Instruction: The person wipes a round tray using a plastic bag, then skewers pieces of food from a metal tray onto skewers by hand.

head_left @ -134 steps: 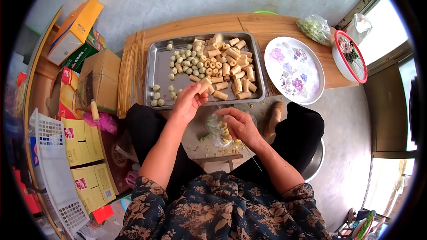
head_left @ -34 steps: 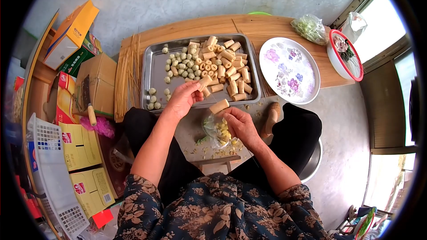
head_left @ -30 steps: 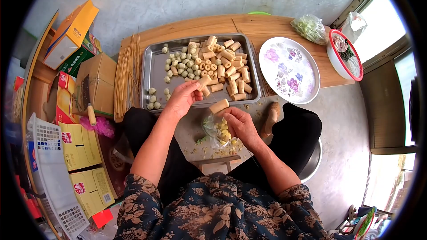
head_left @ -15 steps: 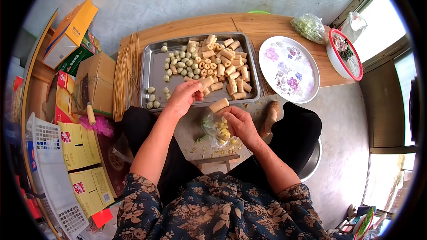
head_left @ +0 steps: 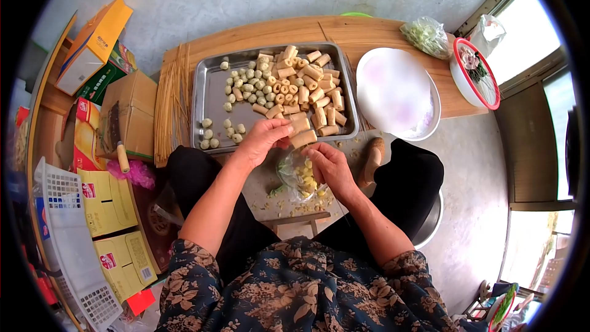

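My left hand [head_left: 265, 139] is closed on a short tan hollow roll [head_left: 299, 124], gripping it between thumb and fingers. Just below it, a second tan roll [head_left: 303, 139] sits at the top of my right hand [head_left: 330, 163]. That hand is pinched shut around a thin skewer, mostly hidden by the fingers; whether its tip has entered the upper roll I cannot tell. Both hands are over the near edge of a metal tray [head_left: 212, 95]. Many tan rolls [head_left: 313, 74] are heaped at the tray's right, with pale green balls [head_left: 249, 83] to their left.
A bundle of thin sticks [head_left: 172, 104] lies left of the tray. To its right are a round plate [head_left: 424, 124], partly blurred, a bag of greens [head_left: 427, 37] and a red-rimmed bowl [head_left: 458, 77]. Below my hands is a plastic bag with yellow pieces [head_left: 304, 178]. Boxes [head_left: 132, 114] stand at left.
My left hand has moved right and slightly down with its roll, bringing it up against the roll at my right hand. My right hand has barely shifted.
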Demonstrator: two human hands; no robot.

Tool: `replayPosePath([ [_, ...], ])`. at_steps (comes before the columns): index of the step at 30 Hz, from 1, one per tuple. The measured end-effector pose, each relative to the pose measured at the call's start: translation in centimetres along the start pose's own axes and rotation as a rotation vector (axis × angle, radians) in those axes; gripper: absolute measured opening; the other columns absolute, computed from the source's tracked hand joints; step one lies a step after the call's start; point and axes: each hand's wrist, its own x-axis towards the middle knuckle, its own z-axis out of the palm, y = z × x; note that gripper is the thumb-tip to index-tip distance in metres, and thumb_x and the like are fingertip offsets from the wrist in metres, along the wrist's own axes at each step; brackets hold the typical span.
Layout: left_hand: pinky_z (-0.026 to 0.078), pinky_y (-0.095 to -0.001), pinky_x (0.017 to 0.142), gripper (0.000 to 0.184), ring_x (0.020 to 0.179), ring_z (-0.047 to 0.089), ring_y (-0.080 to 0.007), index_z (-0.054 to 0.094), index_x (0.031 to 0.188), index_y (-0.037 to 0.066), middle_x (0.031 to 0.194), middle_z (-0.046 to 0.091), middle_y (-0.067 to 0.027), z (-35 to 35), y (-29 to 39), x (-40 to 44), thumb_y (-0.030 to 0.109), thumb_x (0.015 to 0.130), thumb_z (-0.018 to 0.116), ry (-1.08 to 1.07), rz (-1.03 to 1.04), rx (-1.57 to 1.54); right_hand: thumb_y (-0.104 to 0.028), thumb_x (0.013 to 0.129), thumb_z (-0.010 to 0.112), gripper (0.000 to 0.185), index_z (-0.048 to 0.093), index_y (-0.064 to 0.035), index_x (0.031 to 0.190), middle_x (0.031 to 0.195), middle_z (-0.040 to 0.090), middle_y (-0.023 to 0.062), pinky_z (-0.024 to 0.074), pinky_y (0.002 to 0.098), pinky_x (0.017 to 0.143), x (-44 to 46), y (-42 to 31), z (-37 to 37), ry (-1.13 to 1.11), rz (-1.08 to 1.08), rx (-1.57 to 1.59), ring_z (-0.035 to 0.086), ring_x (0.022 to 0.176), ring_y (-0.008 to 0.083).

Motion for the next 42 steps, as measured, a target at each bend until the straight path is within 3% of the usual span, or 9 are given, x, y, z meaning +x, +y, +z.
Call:
replayPosePath([
  [14, 0.047, -0.0237, 0.068, 0.032, 0.075, 0.057, -0.0084, 0.062, 0.109, 0.001, 0.089, 0.063, -0.0006, 0.2, 0.5, 0.6, 0.025, 0.088, 0.062, -0.085, -0.071, 0.041, -0.018, 0.094, 0.050, 0.019, 0.058, -0.0026, 0.089, 0.053, 0.048, -0.0003, 0.0317, 0.0205, 0.041, 0.8, 0.9, -1.0, 0.046, 0.024, 0.091, 0.042, 0.044, 0.0068],
  [17, 0.048, -0.0262, 0.068, 0.031, 0.075, 0.058, -0.0101, 0.062, 0.112, 0.005, 0.091, 0.064, -0.0014, -2.0, 0.2, 2.7, 0.024, 0.087, 0.062, 0.106, 0.109, 0.321, -0.019, 0.094, 0.048, 0.020, 0.058, -0.0029, 0.089, 0.053, 0.048, -0.0006, 0.0317, 0.0206, 0.042, 0.8, 0.8, -1.5, 0.086, 0.011, 0.138, 0.042, 0.045, 0.0071],
  [19, 0.048, -0.0299, 0.069, 0.031, 0.077, 0.060, -0.0158, 0.061, 0.113, 0.009, 0.091, 0.062, -0.0048, -3.1, -0.7, 3.8, 0.020, 0.085, 0.063, 0.288, 0.383, 0.977, -0.019, 0.094, 0.047, 0.019, 0.058, -0.0033, 0.090, 0.054, 0.048, -0.0006, 0.0312, 0.0206, 0.043, 0.6, 0.5, -1.6, 0.125, 0.031, 0.152, 0.041, 0.046, 0.0071],
  [20, 0.048, -0.0349, 0.070, 0.031, 0.082, 0.061, -0.0240, 0.061, 0.114, 0.012, 0.092, 0.058, -0.0081, -2.8, -1.0, 3.8, 0.012, 0.083, 0.062, 0.311, 0.369, 1.125, -0.019, 0.094, 0.047, 0.019, 0.058, -0.0033, 0.090, 0.054, 0.048, -0.0006, 0.0312, 0.0206, 0.043, 0.7, 0.7, -1.7, 0.125, 0.029, 0.152, 0.041, 0.046, 0.0071],
  [23, 0.047, -0.0388, 0.071, 0.030, 0.086, 0.059, -0.0295, 0.062, 0.111, 0.013, 0.093, 0.054, -0.0091, -1.8, -1.4, 3.1, 0.005, 0.082, 0.061, 0.283, 0.356, 1.431, -0.018, 0.094, 0.047, 0.018, 0.058, -0.0037, 0.094, 0.055, 0.048, -0.0006, 0.0303, 0.0201, 0.043, 0.8, 1.1, -2.0, 0.104, 0.023, 0.218, 0.041, 0.046, 0.0071],
  [28, 0.046, -0.0420, 0.074, 0.032, 0.088, 0.058, -0.0320, 0.063, 0.108, 0.013, 0.098, 0.052, -0.0096, -2.4, -3.1, 4.2, 0.001, 0.078, 0.063, 0.307, 0.391, 1.522, -0.017, 0.096, 0.044, 0.021, 0.056, -0.0020, 0.102, 0.054, 0.046, 0.0003, 0.0302, 0.0209, 0.043, 0.8, 1.2, -2.0, 0.077, 0.033, 0.197, 0.038, 0.045, 0.0082],
  [35, 0.049, -0.0339, 0.074, 0.024, 0.083, 0.061, -0.0246, 0.059, 0.104, 0.004, 0.094, 0.057, -0.0052, -1.0, -1.9, 4.8, 0.013, 0.082, 0.061, 0.429, 0.559, 1.189, -0.015, 0.096, 0.043, 0.022, 0.056, -0.0012, 0.106, 0.053, 0.043, -0.0011, 0.0277, 0.0205, 0.043, 0.3, 0.7, -2.0, 0.038, 0.034, 0.189, 0.035, 0.044, 0.0067],
  [37, 0.050, -0.0308, 0.076, 0.023, 0.081, 0.061, -0.0190, 0.056, 0.106, 0.001, 0.095, 0.060, -0.0065, -1.3, -1.1, 4.6, 0.014, 0.087, 0.056, 0.246, 0.141, 0.148, -0.014, 0.095, 0.044, 0.021, 0.058, -0.0009, 0.104, 0.052, 0.041, -0.0034, 0.0259, 0.0200, 0.043, -0.1, 0.1, -1.6, 0.004, 0.026, 0.094, 0.034, 0.043, 0.0053],
  [42, 0.048, -0.0271, 0.067, 0.026, 0.074, 0.056, -0.0127, 0.056, 0.111, 0.001, 0.092, 0.061, -0.0051, -2.1, -0.3, 3.0, 0.017, 0.091, 0.053, 0.220, 0.100, -0.258, -0.014, 0.094, 0.046, 0.020, 0.060, -0.0009, 0.102, 0.052, 0.040, -0.0058, 0.0247, 0.0193, 0.043, -0.6, -0.4, -0.7, -0.040, 0.046, 0.032, 0.033, 0.044, 0.0037],
])
